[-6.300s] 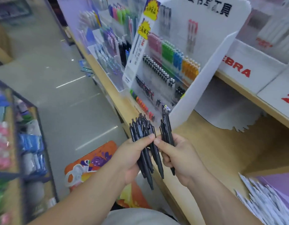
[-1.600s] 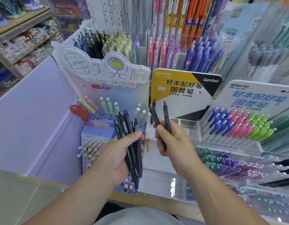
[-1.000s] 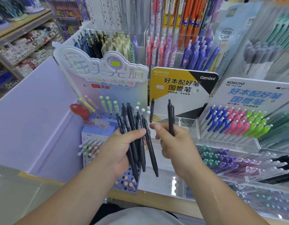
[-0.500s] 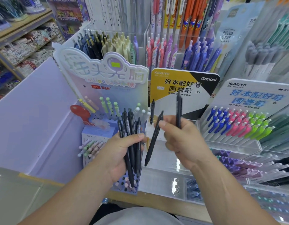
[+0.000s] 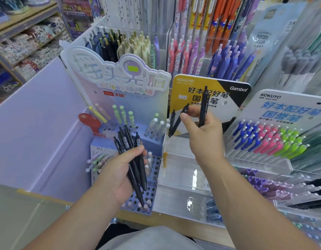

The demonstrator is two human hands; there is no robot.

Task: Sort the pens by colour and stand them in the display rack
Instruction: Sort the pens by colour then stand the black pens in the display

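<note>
Bundle of black pens: gripped in the left hand, fingers curled round the barrels and thumb across them. Clip ends fan up and away from us; tips point down past the palm. The bundle sits in front of a blue perforated base with pastel pens in some of its holes.

Two more black pens are in the right hand. The upright pen stands near vertical, clamped by the curled fingers, its top crossing the yellow-and-black card. The slanted pen is pinched at its upper end between thumb and forefinger, its lower end angled down-left toward the clear acrylic rack. We cannot tell whether its tip touches the rack. Another black pen top shows just left of it; we cannot make out what it stands in.

The hands are apart, the right one higher and further from us.

Surroundings: a pastel lollipop-pen display behind the left hand. To the right, a white-and-blue card above rows of blue, pink and green pens. Purple and black pens lie lower right. A lilac panel is on the left. The wooden shelf edge is nearest us. Taller racks of patterned pens stand behind.
</note>
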